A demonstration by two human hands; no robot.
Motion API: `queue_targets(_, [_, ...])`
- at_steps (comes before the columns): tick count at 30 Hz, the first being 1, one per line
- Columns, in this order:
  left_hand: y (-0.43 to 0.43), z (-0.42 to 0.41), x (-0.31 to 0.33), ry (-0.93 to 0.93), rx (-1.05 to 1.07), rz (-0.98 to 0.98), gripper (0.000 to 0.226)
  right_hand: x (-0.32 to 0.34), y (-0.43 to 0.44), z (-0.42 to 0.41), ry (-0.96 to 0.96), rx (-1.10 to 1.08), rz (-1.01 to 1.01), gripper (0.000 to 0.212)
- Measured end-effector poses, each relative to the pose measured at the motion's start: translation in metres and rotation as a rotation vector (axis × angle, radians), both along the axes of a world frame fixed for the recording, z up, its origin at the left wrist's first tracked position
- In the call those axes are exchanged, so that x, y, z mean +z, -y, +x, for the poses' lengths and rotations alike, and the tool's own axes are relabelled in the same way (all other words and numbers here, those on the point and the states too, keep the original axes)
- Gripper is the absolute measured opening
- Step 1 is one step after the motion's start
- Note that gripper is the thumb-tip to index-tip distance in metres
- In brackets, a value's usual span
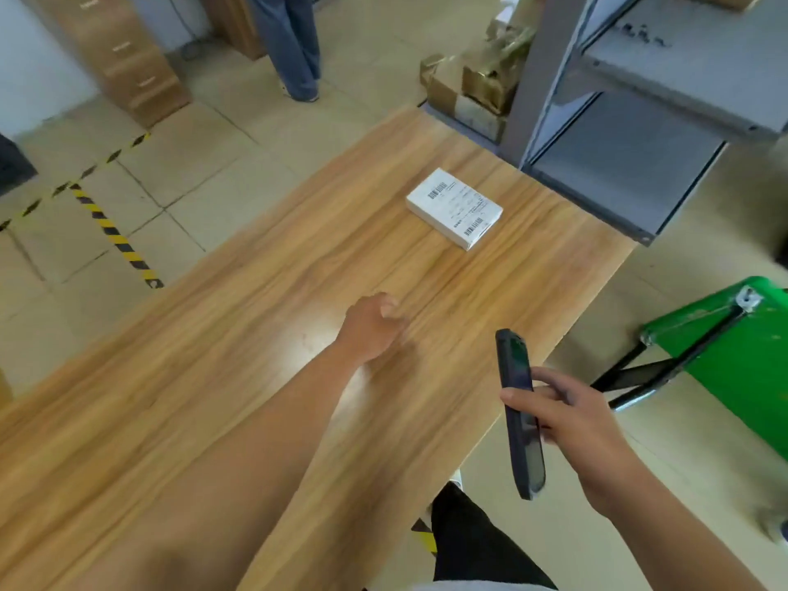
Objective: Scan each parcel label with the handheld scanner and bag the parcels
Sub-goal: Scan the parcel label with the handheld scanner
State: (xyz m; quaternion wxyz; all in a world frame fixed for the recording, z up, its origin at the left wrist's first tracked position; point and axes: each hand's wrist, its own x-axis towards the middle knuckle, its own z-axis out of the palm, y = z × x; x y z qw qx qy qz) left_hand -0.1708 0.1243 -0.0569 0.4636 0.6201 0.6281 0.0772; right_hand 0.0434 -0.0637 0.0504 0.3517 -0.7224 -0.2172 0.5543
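A small white parcel (454, 208) with a printed barcode label on top lies flat on the wooden table (264, 326), toward its far right end. My right hand (571, 424) grips a dark handheld scanner (518, 409) over the table's right edge, its upper end pointing toward the parcel. My left hand (373, 326) hovers over the table's middle with fingers loosely curled, holding nothing, well short of the parcel.
Grey metal shelving (631, 121) stands just beyond the table's far right corner, with cardboard boxes (473, 83) behind it. A green cart (733, 356) sits on the floor to the right. Another person's legs (294, 44) stand at the back. Yellow-black floor tape (115, 236) runs on the left.
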Motion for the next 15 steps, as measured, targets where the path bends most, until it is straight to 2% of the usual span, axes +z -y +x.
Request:
queue_targets(2, [-0.039,0.045,-0.004,-0.083,-0.128,0.076,0.052,-0.003,-0.004,0.026,-0.001,-0.045,-0.003,0.036])
queue_targets(5, [-0.091,0.101,-0.003,-0.238,-0.330,0.230,0.060,-0.008,-0.009,0.056,0.012,-0.100,-0.015,0.046])
queue_targets(10, [-0.153,0.154,0.003,-0.600,-0.624,0.378,0.096,-0.022,-0.014,0.086,0.021,-0.164,-0.015,0.026])
queue_targets(13, [-0.177,0.173,0.003,-0.758,-0.765,0.430,0.104,-0.028,-0.015,0.095,0.023,-0.170,-0.032,0.036])
queue_targets(15, [-0.188,0.180,0.002,-0.794,-0.799,0.424,0.104,-0.032,-0.015,0.099,0.027,-0.165,-0.045,0.056])
